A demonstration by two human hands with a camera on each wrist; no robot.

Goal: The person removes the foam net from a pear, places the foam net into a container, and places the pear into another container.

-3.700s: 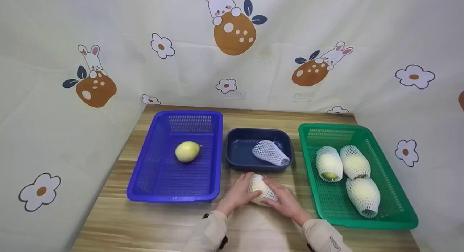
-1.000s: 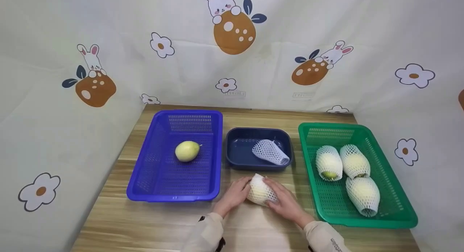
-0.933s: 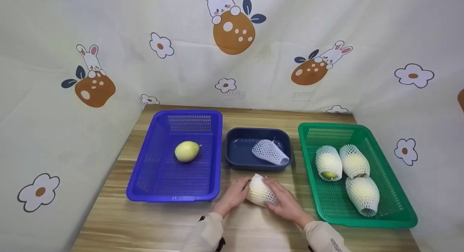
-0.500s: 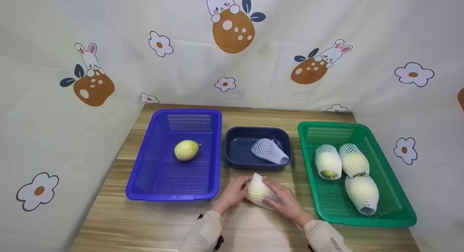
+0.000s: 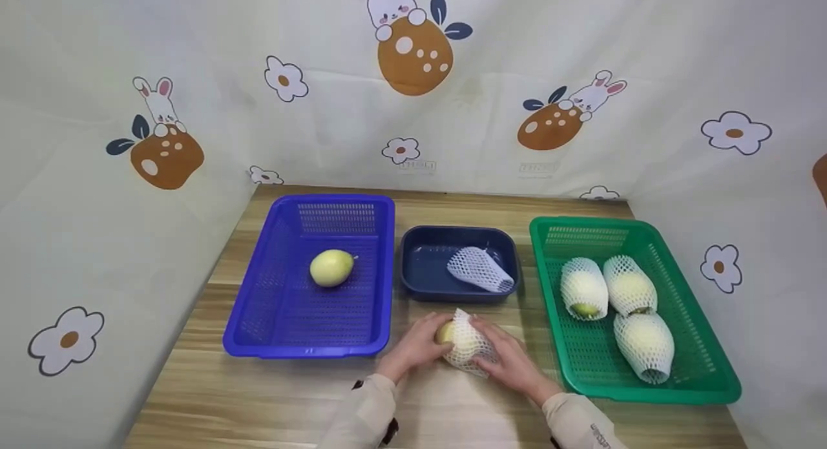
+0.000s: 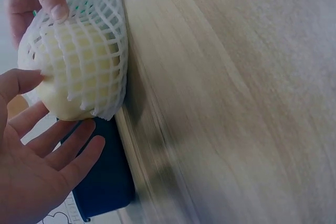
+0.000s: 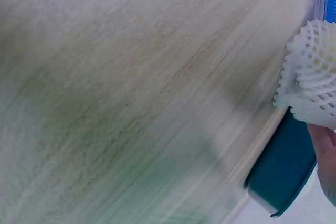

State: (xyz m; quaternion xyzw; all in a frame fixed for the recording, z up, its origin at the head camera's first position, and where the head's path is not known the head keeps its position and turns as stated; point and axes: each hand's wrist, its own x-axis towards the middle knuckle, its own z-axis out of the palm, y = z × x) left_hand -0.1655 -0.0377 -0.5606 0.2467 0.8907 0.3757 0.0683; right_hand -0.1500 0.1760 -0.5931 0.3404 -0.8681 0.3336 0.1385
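A pale yellow pear (image 5: 446,333) lies between my hands at the front of the table, partly inside a white foam net sleeve (image 5: 466,347). Its bare end faces left, where my left hand (image 5: 417,347) holds it. The left wrist view shows the thumb at the pear's side and fingertips under its exposed end (image 6: 65,100). From the right, my right hand (image 5: 508,357) grips the sleeve-covered side, thumb toward me. Loose netting hangs past the pear on that side. In the right wrist view only part of the right hand (image 7: 326,156) shows, under the sleeve.
A blue basket (image 5: 258,333) on the left holds one bare pear (image 5: 332,268). Behind my hands, a dark blue tray (image 5: 423,278) contains a foam net sleeve (image 5: 479,269). To the right stands a green basket (image 5: 701,394) with 3 sleeved pears (image 5: 645,342). A printed curtain (image 5: 484,126) surrounds the table.
The pear's left end, covered by netting before, now shows bare. My left hand has moved slightly on the pear, its thumb now over the near side. The baskets keep their contents.
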